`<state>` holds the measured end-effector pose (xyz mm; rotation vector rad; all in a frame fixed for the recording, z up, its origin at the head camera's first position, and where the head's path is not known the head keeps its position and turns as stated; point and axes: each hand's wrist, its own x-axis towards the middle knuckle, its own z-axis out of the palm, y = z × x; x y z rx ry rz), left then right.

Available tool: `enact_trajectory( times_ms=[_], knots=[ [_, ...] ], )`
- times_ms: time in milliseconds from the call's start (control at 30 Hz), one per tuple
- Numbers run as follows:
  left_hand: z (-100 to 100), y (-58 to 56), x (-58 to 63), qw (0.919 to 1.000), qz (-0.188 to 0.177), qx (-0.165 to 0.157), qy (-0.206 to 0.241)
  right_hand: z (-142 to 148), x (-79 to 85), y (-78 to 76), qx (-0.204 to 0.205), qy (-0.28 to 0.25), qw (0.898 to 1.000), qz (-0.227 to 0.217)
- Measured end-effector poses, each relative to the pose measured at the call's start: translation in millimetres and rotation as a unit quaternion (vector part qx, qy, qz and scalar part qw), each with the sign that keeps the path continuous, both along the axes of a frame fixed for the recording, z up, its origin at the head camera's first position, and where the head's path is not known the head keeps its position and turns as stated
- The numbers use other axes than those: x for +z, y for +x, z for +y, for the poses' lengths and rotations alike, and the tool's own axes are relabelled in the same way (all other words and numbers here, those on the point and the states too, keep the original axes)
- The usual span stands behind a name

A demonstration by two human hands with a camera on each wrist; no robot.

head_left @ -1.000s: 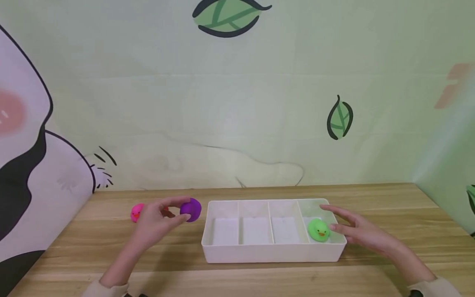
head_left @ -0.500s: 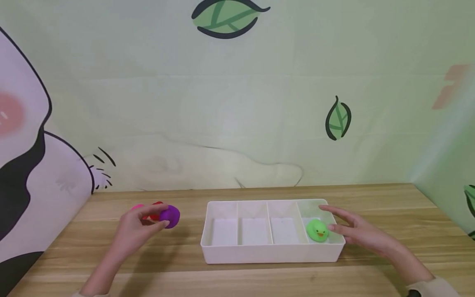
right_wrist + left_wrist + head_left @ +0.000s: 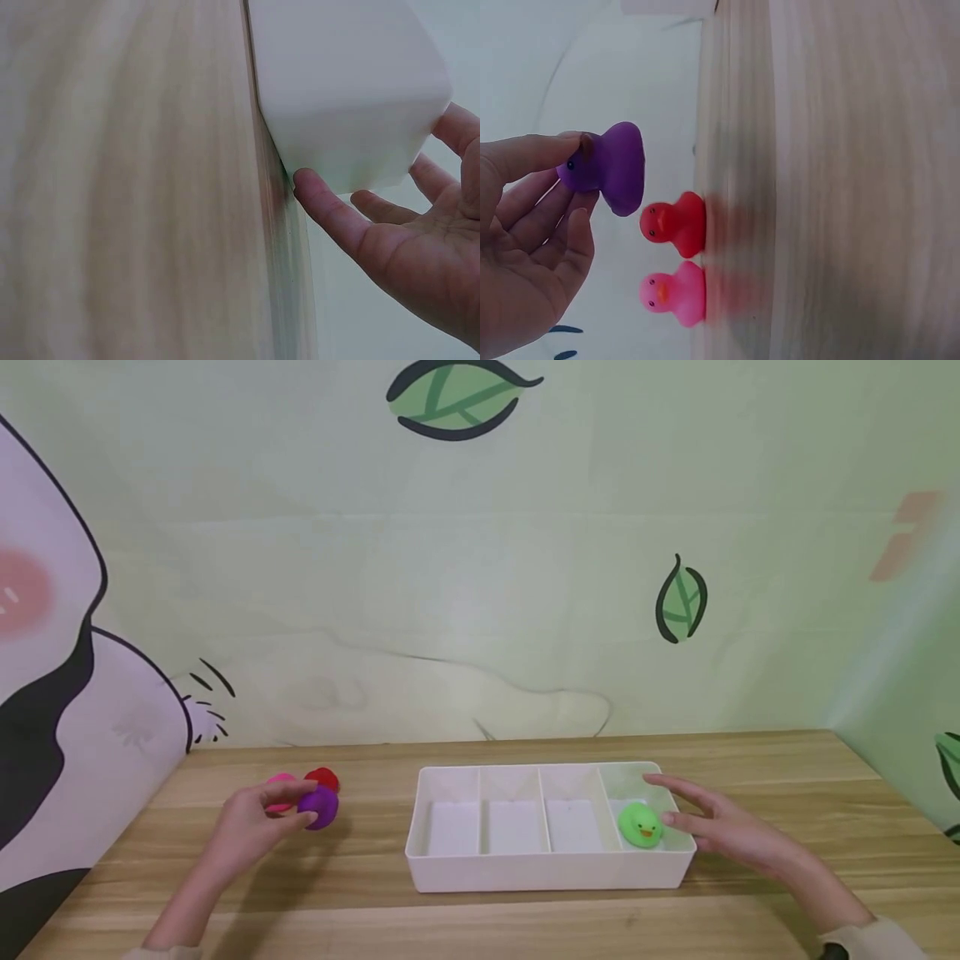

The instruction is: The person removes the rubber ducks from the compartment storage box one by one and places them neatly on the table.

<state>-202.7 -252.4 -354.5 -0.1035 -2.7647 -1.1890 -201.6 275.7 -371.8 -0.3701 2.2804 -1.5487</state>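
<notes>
Left wrist view shows a purple rubber duck (image 3: 622, 169) off the table, its head pinched between the thumb and fingers of the left hand (image 3: 532, 225); its flat base points away from the palm, so the grip seems chosen to leave the underside free. Just beyond it, a red rubber duck (image 3: 681, 225) and a pink rubber duck (image 3: 679, 293) stand upright side by side on the wooden table (image 3: 525, 925), apart from the purple one. From the head view, the left hand and purple duck partly hide both. Well to the right sits a white four-compartment box (image 3: 551, 872), its dividers walling off a green rubber duck (image 3: 640, 825) in the rightmost section. Around that end, the right hand (image 3: 731, 831) spreads loosely extended fingers, grasping no duck, perhaps to steady the box; its thumb reaches over the rim near the green duck. Behind everything hangs a pale green backdrop (image 3: 480, 577) with printed leaves (image 3: 681, 602).
</notes>
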Motion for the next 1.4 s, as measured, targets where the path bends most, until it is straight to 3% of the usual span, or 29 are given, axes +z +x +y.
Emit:
enact_trajectory(
  times_ms=[333, 567, 867, 1400],
  knots=[
    [-17, -11.7, -9.0, 0.9991, -0.005, -0.038, -0.019, 0, -2.8, -2.0, 0.003, -0.006, 1.0, 0.0],
    [-25, -16.6, -13.1, 0.9977, -0.026, -0.044, -0.045, 0, -2.3, -1.7, 0.003, -0.001, 1.0, 0.001],
    [-27, -21.9, -15.1, 0.9957, -0.058, -0.056, -0.045, 0, -1.9, -1.5, 0.001, 0.003, 1.0, 0.001],
    [-26, -22.8, -12.1, 0.9941, -0.074, -0.063, -0.049, 1, -0.3, -0.6, 0.0, -0.003, 1.0, -0.004]
  ],
)
